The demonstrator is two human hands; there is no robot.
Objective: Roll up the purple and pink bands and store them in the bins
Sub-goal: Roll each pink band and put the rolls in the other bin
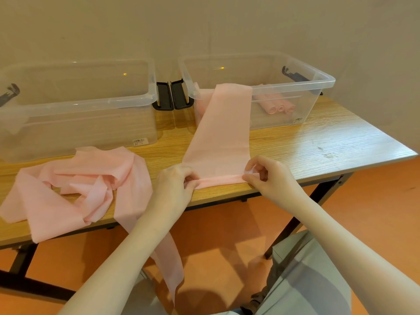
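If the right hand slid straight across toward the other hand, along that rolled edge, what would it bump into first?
Probably the left hand, which pinches the other end of the pink band that the right hand holds; only the rolled edge lies between them.

Pink band [219, 135] lies flat on table, far end draped over right bin [322, 81] rim, near edge rolled. Loose pink bands [86, 185] heaped before left bin [75, 105]. Rolled pink bands [276, 105] inside right bin.
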